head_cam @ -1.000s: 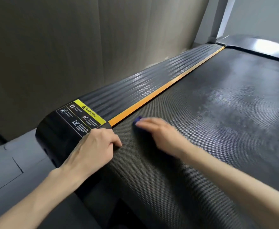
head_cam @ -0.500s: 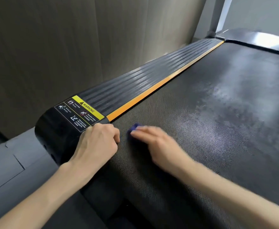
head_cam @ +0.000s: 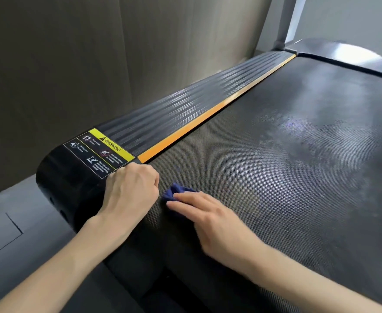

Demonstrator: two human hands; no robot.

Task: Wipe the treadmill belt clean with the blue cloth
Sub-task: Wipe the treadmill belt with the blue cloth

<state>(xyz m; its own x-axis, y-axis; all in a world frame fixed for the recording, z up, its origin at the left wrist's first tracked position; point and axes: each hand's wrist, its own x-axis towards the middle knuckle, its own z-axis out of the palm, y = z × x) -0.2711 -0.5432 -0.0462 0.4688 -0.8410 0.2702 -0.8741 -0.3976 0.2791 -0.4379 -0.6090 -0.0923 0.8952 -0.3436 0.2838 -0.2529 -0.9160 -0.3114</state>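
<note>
A: Starting at lower left?
B: Left hand point(head_cam: 131, 190), curled into a fist, braced at the junction of end cap point(head_cam: 68, 177) and treadmill belt point(head_cam: 264, 199); holding nothing visible.
A: And the blue cloth point(head_cam: 174, 191)?
B: Bunched on the belt just right of that fist, pinned under the straight, flat fingers of the right hand point(head_cam: 214, 220).
A: Handling?
B: Probably light, soft, limp; likely to drag and bunch on the textured weave. Best pressed flat under a spread palm, not pinched at a corner.

A yellow-and-black sticker point(head_cam: 99, 152) on the treadmill's side rail point(head_cam: 185, 111) read "WARNING"; its smaller print was illegible.
</note>
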